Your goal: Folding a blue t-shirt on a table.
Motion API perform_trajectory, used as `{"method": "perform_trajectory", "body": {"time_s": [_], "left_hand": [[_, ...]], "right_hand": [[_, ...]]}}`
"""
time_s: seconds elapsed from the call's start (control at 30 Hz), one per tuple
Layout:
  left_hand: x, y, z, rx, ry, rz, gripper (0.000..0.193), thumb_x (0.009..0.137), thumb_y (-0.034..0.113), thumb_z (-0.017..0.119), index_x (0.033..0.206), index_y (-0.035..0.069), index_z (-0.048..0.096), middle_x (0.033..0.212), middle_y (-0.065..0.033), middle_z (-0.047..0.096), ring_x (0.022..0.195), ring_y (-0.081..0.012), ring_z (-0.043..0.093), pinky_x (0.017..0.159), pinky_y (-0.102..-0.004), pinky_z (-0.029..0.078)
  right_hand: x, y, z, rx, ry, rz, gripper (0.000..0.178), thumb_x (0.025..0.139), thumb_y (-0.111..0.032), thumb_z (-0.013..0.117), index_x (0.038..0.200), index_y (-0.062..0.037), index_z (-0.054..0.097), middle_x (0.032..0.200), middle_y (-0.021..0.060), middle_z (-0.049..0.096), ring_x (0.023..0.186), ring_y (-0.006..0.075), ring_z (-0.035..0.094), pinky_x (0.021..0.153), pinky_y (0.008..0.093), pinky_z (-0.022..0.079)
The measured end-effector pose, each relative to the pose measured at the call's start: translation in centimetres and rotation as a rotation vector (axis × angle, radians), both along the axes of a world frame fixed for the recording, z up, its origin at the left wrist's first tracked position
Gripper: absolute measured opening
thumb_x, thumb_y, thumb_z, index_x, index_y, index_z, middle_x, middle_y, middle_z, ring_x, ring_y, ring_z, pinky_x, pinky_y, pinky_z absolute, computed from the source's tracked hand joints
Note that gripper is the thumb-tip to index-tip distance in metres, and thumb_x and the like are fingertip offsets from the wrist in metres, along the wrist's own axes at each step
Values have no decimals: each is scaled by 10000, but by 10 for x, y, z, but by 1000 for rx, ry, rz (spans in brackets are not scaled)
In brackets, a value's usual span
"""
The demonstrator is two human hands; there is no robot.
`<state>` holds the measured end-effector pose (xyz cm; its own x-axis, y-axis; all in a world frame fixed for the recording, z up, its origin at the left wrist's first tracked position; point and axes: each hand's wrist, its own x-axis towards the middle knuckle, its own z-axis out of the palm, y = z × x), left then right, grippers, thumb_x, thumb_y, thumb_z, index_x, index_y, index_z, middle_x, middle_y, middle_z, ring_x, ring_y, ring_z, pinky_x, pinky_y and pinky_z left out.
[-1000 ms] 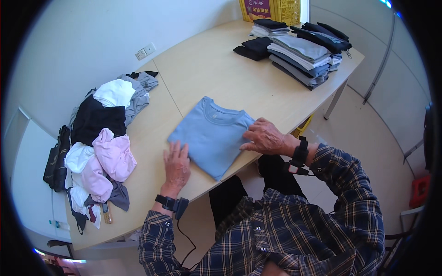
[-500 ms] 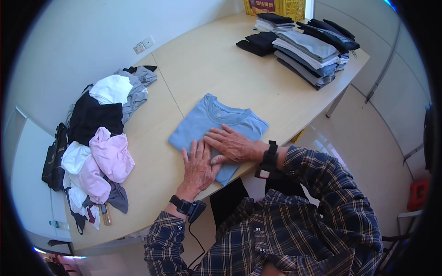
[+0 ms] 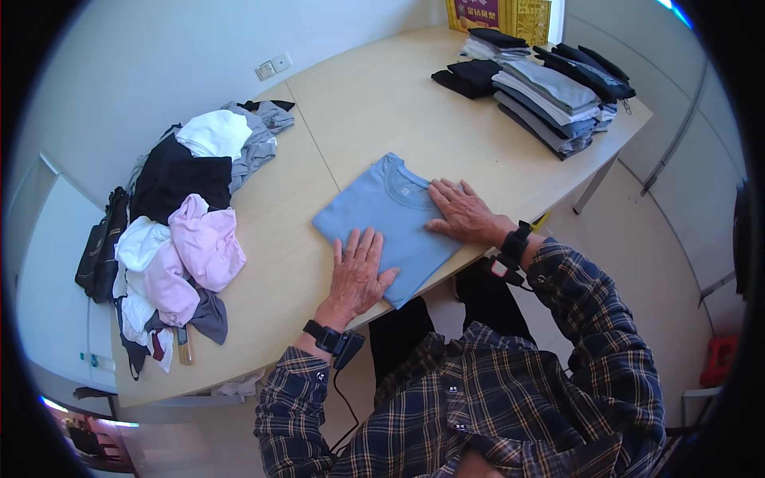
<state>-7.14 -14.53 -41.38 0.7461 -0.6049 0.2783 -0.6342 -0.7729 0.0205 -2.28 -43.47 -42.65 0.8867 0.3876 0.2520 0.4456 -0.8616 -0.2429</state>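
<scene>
A light blue T-shirt (image 3: pixel 402 239) lies folded into a neat rectangle near the table's front edge, its round collar at the far right end. My left hand (image 3: pixel 358 271) rests flat on its near left part, fingers apart. Over by the collar, my right hand (image 3: pixel 462 213) lies flat on the right side of the shirt, fingers stretched out. Neither hand grips anything. A black strap with a small device circles each wrist.
To the left is a loose heap of clothes with a pink garment (image 3: pixel 209 243), a black garment (image 3: pixel 179 179) and a white one (image 3: pixel 213 134). Folded clothes stand in a stack (image 3: pixel 550 92) at the far right, before a yellow box (image 3: pixel 526 20). A black bag (image 3: pixel 103 247) sits beyond the heap.
My hands, together on the shirt before, have moved apart; the right slid to the collar side. The whole view has shifted slightly.
</scene>
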Motion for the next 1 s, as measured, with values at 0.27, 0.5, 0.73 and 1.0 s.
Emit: {"method": "perform_trajectory", "body": {"time_s": [0.27, 0.5, 0.73, 1.0], "left_hand": [[-3, 28, 13, -49, 136, -95, 708, 888, 439, 587, 1413, 8, 385, 1474, -181, 368, 1401, -359, 275, 1125, -586, 157], [47, 3, 10, 35, -22, 71, 788, 875, 502, 579, 1447, 17, 335, 1501, -169, 336, 1418, -372, 237, 1132, -589, 134], [62, -9, 3, 122, 148, 160, 976, 845, 640, 527, 1474, -35, 207, 1536, -209, 228, 1434, -382, 181, 1130, -600, 118], [59, 12, 7, 3, 178, 313, 993, 837, 643, 547, 1442, -70, 213, 1500, -264, 249, 1410, -426, 203, 1121, -605, 137]], "right_hand": [[-31, 4, 35, -88, 89, 20, 845, 900, -627, 448, 1402, 44, 343, 1461, 233, 346, 1385, 378, 289, 1143, 535, 179], [28, 104, 14, 196, -154, 265, 827, 899, -625, 454, 1370, 51, 380, 1414, 260, 397, 1359, 394, 331, 1119, 552, 227], [50, 114, 4, 216, 6, 355, 820, 908, -644, 403, 1367, 35, 379, 1432, 264, 372, 1374, 390, 308, 1126, 556, 203], [67, 68, 9, -52, 4, 39, 895, 894, -673, 399, 1419, 47, 316, 1494, 254, 290, 1421, 377, 221, 1153, 524, 152]]}}
